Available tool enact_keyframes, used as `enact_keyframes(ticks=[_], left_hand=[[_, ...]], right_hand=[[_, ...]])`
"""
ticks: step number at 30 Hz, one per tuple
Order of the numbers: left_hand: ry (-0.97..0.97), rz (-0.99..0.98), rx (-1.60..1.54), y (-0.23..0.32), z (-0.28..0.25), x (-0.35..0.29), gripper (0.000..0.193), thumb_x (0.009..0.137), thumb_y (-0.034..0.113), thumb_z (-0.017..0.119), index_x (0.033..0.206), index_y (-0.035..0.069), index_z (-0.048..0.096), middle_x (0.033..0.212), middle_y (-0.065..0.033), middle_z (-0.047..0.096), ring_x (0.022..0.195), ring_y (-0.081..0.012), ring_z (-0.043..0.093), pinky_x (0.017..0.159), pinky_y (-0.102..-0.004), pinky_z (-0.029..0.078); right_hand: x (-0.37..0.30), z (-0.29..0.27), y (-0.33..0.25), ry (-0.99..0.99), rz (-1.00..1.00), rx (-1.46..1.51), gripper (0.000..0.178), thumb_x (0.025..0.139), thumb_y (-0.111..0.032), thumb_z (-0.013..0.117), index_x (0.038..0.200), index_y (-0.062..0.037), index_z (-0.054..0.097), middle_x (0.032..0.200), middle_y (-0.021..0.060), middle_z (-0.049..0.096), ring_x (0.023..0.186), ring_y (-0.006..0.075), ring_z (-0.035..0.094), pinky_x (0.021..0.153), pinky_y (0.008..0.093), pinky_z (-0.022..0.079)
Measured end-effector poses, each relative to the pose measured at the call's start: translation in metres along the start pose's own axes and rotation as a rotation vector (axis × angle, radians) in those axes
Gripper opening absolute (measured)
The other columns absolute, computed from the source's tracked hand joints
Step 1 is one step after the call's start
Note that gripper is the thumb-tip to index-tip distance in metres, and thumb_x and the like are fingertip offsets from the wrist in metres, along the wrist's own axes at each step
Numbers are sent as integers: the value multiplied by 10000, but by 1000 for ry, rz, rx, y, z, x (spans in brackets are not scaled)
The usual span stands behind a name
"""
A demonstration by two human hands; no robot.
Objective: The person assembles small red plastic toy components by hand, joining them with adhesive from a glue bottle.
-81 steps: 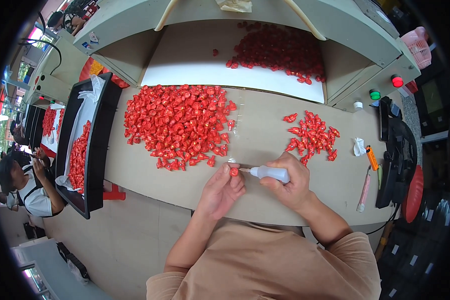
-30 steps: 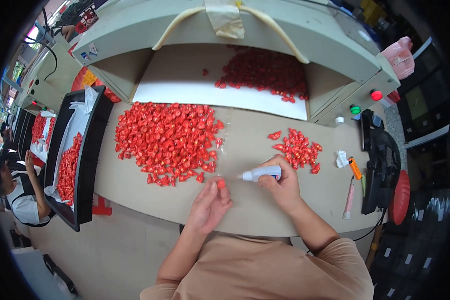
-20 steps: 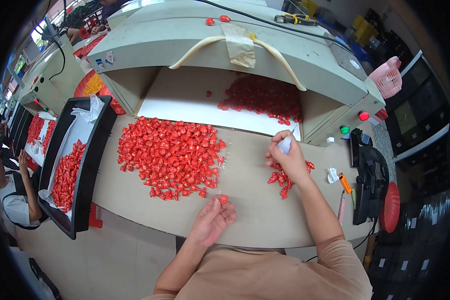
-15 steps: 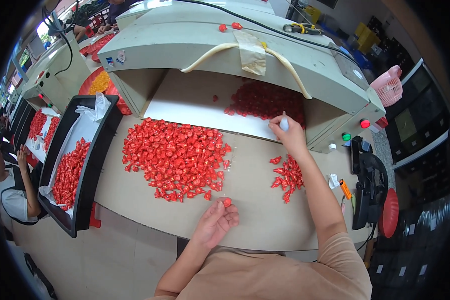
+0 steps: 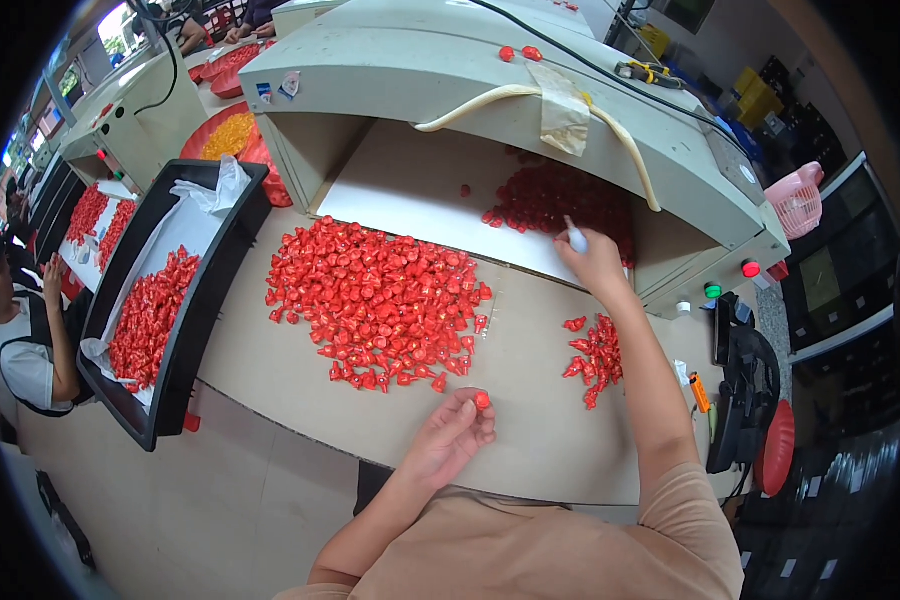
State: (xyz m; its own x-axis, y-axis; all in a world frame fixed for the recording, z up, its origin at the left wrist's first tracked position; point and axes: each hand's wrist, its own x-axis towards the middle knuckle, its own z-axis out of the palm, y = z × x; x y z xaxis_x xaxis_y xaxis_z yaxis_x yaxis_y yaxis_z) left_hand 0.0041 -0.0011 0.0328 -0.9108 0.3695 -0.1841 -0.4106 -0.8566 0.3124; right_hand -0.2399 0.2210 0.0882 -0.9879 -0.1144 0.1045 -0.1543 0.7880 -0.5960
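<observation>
A big heap of wrapped pieces (image 5: 380, 300) lies mid-table (image 5: 530, 440), with a smaller heap (image 5: 595, 355) to its right. Behind both stands a machine (image 5: 490, 90); more pieces (image 5: 555, 200) lie in its opening. A tray (image 5: 160, 300) holding pieces sits left of the table. Tools (image 5: 740, 390) lie at the far right.

A black tray (image 5: 202, 305) lined with white plastic holds red pieces at the left edge of the tabletop (image 5: 530, 420). Far behind stands a beige machine housing (image 5: 450, 70) with a cream hose (image 5: 470, 98) taped across it. At the right sit a pink basket (image 5: 796, 205), red and green push buttons (image 5: 750, 268), and an orange marker (image 5: 699, 392).
</observation>
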Motion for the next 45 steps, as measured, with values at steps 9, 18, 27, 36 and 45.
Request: enact_keyframes(ticks=[9, 18, 27, 36, 45], left_hand=[[-24, 25, -7, -2, -9, 0, 221, 939, 161, 553, 1139, 67, 566, 1009, -77, 628, 909, -158, 596, 799, -292, 477], [-15, 70, 48, -5, -3, 3, 213, 945, 172, 544, 1131, 72, 564, 1017, -77, 648, 983, -171, 606, 825, -296, 486], [-28, 75, 85, -5, -2, 1, 202, 951, 164, 530, 1123, 65, 565, 1008, -80, 652, 981, -186, 609, 845, -316, 488], [-12, 93, 159, -7, -2, 3, 192, 950, 153, 531, 1115, 58, 551, 1054, -90, 633, 981, -184, 604, 847, -339, 485], [88, 179, 329, -16, 1, 6, 176, 935, 86, 539, 1098, 22, 561, 1063, -103, 633, 975, -195, 618, 803, -363, 529]], right_hand=[[-135, 13, -58, -412, 417, 1111, 141, 900, -167, 583, 978, -52, 562, 747, 43, 587, 608, 97, 521, 529, 220, 405], [-181, 35, -68, -535, 411, 1315, 177, 911, -120, 579, 1062, -29, 588, 848, 36, 622, 675, 82, 539, 596, 225, 440], [-189, 31, -58, -514, 191, 1079, 216, 880, -37, 602, 1089, -2, 563, 938, 64, 628, 723, 95, 607, 596, 206, 493], [-188, 30, -43, -596, 331, 1210, 188, 861, -28, 631, 1038, -1, 578, 901, 75, 633, 725, 110, 605, 587, 228, 492], [-189, 18, -45, -389, 225, 1103, 133, 819, -6, 677, 939, 9, 623, 909, 76, 640, 723, 108, 601, 607, 231, 495]])
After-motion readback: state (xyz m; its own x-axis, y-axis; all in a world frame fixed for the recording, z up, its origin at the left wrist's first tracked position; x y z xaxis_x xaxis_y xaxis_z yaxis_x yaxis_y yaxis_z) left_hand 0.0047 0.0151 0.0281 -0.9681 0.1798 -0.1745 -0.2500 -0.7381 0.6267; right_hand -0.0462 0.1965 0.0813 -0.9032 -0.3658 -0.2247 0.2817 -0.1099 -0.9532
